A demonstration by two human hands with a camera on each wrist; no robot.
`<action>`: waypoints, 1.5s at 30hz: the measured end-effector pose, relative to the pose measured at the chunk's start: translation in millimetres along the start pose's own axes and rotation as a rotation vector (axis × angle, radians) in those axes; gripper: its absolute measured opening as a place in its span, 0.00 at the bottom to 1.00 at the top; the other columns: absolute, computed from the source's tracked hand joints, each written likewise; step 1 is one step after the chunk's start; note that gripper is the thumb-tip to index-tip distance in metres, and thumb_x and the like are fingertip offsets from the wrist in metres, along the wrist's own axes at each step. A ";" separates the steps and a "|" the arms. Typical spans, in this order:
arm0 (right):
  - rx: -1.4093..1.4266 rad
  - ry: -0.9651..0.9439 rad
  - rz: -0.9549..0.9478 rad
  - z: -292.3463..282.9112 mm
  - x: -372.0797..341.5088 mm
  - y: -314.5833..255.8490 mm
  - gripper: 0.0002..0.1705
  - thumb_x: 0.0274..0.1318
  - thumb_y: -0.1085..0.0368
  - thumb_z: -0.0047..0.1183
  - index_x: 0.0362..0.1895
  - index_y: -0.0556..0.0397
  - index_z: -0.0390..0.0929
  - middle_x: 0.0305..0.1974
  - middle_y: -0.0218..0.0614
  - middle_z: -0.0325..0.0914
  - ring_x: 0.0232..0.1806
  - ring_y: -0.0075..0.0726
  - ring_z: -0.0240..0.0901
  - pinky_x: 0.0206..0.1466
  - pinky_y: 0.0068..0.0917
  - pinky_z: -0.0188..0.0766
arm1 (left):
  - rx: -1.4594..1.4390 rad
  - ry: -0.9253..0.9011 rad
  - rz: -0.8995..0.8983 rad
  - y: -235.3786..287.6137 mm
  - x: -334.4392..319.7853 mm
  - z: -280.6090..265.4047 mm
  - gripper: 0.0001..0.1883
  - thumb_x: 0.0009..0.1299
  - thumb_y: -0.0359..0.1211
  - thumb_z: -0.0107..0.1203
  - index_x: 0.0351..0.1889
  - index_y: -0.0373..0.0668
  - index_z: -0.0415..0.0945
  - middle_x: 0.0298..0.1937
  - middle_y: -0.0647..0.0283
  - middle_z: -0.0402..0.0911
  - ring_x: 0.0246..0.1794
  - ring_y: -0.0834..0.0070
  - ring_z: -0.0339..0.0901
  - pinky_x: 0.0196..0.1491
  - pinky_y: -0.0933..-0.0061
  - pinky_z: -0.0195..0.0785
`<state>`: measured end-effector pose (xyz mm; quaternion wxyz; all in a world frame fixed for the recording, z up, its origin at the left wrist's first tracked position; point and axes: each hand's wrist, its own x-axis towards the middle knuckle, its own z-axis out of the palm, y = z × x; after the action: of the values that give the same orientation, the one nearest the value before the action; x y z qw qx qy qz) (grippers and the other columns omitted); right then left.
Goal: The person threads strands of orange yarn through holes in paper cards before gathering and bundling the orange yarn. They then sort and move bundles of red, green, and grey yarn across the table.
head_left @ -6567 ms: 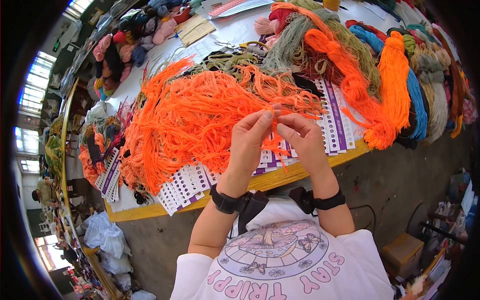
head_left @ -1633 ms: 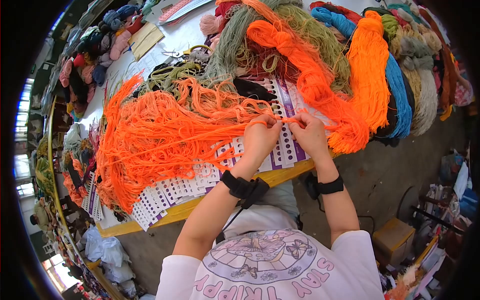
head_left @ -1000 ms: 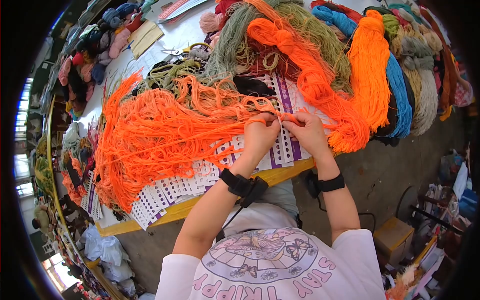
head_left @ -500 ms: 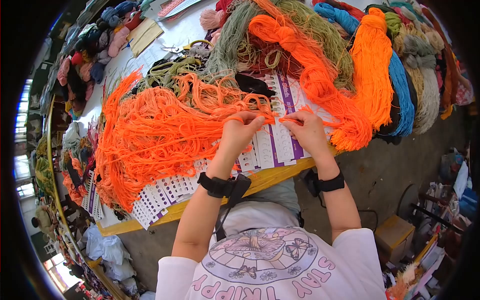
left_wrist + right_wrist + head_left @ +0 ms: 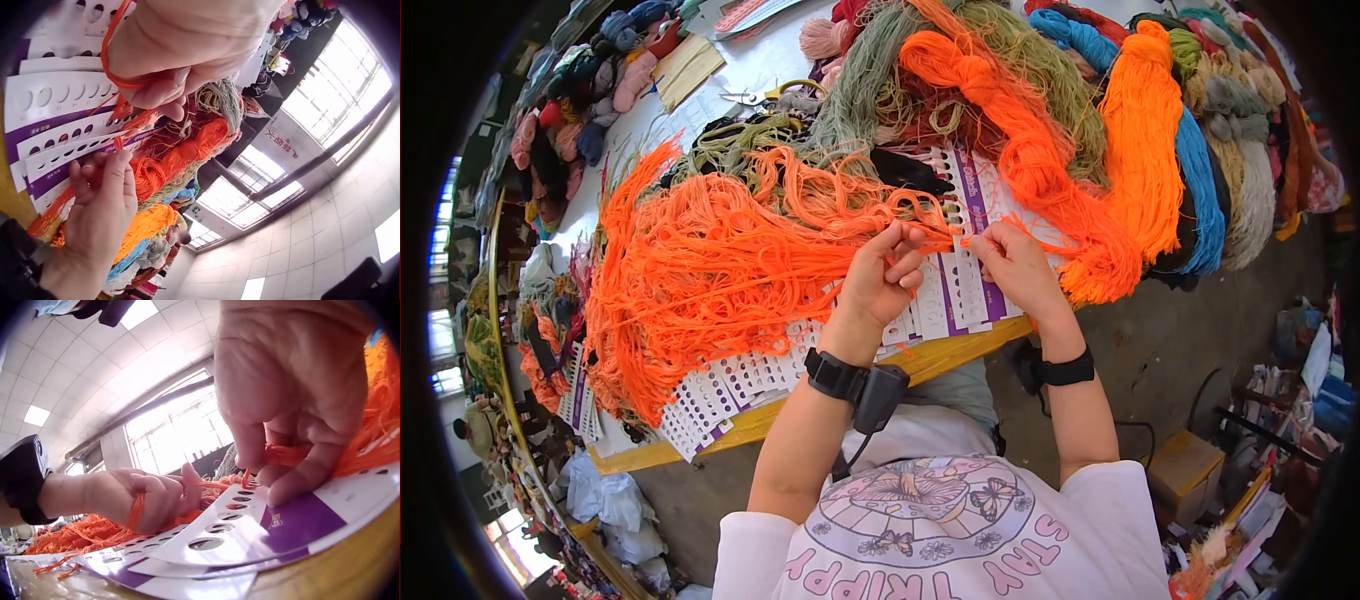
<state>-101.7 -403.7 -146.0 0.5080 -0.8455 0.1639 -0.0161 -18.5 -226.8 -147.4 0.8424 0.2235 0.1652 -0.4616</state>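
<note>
The right hand's (image 5: 1015, 265) fingers are closed in a pinch on orange thread (image 5: 248, 479) at the holed margin of a white and purple card (image 5: 306, 528), and that pinch looks like the anchor of the work: it is best held low and firm, right beside the hole, so the strands neither slip nor drag on the card's rim. At about nine o'clock from it, the left hand (image 5: 882, 275) has its fingers curled, with a loop of the same thread passing round them; this hand would do best to draw smoothly and in line with the hole, since a sideways tug could bend the card or tear its edge. An even pull should let the strands settle together, while a jerk may leave one slack or tighten a snarl. Farther out at nine o'clock from the left hand, the loose orange pile (image 5: 710, 260) lies heaped over more cards, and easing its strands apart before pulling would lower the risk of a tangle. The knotted orange skein (image 5: 1035, 170), at about twelve o'clock from the right hand, is best left out of the pull. Scissors (image 5: 745, 98) lie at eleven o'clock from the left hand, and the yellow edge of the table (image 5: 945, 362) is at five o'clock, near enough for a forearm to steady against.
</note>
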 end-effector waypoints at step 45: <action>0.991 -0.324 0.105 -41.7 -42.2 -52.4 0.11 0.59 0.61 0.42 0.28 0.54 0.67 0.19 0.27 0.65 0.12 0.13 0.52 0.23 0.18 0.70 | 0.346 -0.150 -0.292 -23.5 -25.6 20.8 0.07 0.67 0.35 0.47 0.36 0.41 0.67 0.33 0.70 0.71 0.14 0.90 0.48 0.16 0.88 0.42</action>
<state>-136.0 -404.3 -74.7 0.8659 -0.4862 0.0980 0.0646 -50.3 -230.9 -122.7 0.7259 0.3033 0.0513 -0.6152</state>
